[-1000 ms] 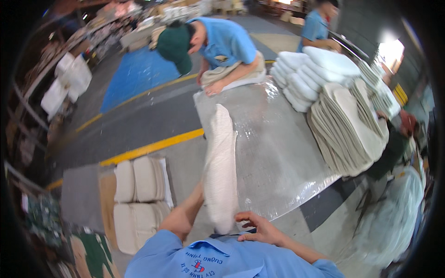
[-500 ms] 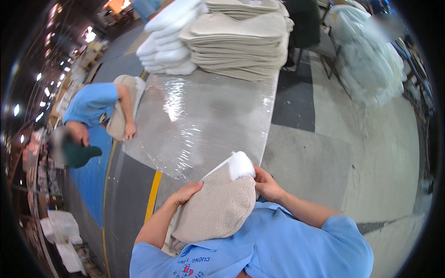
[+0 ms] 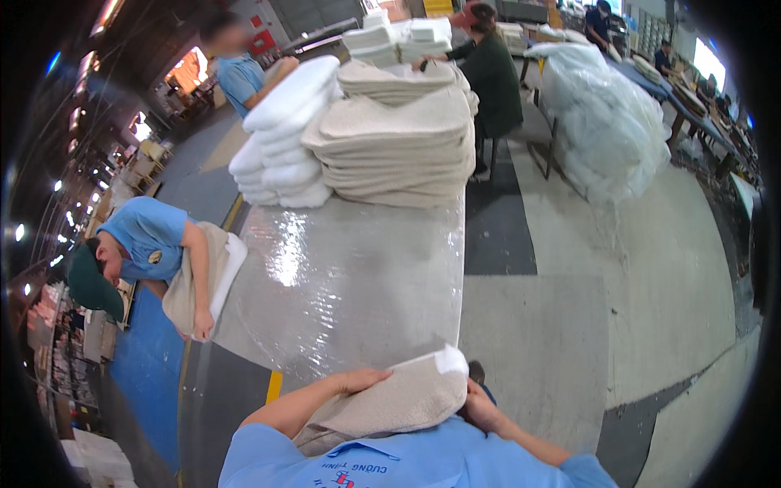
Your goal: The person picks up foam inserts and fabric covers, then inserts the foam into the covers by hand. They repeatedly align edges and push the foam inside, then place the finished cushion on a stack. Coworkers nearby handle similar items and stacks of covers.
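Beige cover (image 3: 390, 403) with white foam (image 3: 450, 359) poking out at 1 o'clock, pinned against the chest: left hand (image 3: 358, 380) flat on top, right hand (image 3: 482, 407) clamped under its end, steadying it.

Bright overhead light glares off the plastic-covered table (image 3: 350, 276); fisheye edges bend, darken and blur
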Action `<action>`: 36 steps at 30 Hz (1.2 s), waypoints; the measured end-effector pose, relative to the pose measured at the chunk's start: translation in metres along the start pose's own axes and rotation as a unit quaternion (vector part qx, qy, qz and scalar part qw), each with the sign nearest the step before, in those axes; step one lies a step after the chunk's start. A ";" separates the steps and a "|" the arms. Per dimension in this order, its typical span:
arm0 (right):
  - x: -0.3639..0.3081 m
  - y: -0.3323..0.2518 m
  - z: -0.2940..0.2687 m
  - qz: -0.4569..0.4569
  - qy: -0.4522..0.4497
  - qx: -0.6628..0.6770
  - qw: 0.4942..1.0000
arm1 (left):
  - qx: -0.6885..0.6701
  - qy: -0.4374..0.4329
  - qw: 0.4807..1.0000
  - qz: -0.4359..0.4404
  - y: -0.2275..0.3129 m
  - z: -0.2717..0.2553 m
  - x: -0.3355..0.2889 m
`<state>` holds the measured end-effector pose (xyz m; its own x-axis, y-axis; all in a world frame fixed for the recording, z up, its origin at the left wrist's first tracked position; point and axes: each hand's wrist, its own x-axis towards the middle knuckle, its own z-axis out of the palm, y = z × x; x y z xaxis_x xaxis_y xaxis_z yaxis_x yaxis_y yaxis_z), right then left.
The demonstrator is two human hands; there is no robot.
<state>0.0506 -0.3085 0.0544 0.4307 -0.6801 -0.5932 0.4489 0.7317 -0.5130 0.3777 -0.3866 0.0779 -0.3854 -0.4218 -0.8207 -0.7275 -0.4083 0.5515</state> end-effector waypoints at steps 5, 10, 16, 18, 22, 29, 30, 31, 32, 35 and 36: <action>0.007 0.026 -0.001 0.016 0.037 0.003 0.999 | 0.308 0.025 0.951 0.006 0.015 -0.017 0.014; 0.034 0.044 -0.003 -0.020 0.071 0.040 0.997 | 0.168 0.066 0.951 0.253 0.069 -0.003 0.053; 0.042 0.051 -0.015 -0.096 0.227 0.082 0.966 | 0.210 -0.055 0.906 0.363 0.126 0.013 0.116; 0.045 0.050 -0.020 -0.115 0.168 0.097 0.974 | 0.241 -0.078 0.915 0.314 0.132 0.012 0.128; 0.048 0.055 -0.028 -0.100 0.088 0.114 0.985 | 0.107 -0.035 0.953 0.281 0.123 0.028 0.122; 0.022 0.065 -0.034 -0.053 0.138 0.063 0.987 | 0.016 -0.002 0.971 0.237 0.102 0.056 0.105; 0.019 0.062 -0.035 -0.129 0.127 0.074 0.981 | -0.023 -0.024 0.969 0.247 0.102 0.057 0.108; 0.015 0.056 -0.036 -0.185 0.139 0.079 0.970 | -0.051 -0.045 0.970 0.235 0.101 0.057 0.112; 0.012 0.050 -0.037 -0.213 0.183 0.078 0.957 | -0.078 -0.060 0.974 0.202 0.101 0.058 0.116; 0.007 0.027 -0.044 -0.224 0.067 -0.038 0.971 | -0.115 -0.051 0.968 0.217 0.097 0.061 0.123; 0.007 0.019 -0.047 -0.183 0.058 -0.101 0.976 | -0.120 -0.053 0.957 0.258 0.096 0.062 0.125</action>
<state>0.0252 -0.2974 0.0119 0.1745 -0.8963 -0.4077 0.3879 0.4431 -0.8082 0.2245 -0.4281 0.0192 -0.7232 -0.5370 -0.4342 -0.2794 -0.3474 0.8951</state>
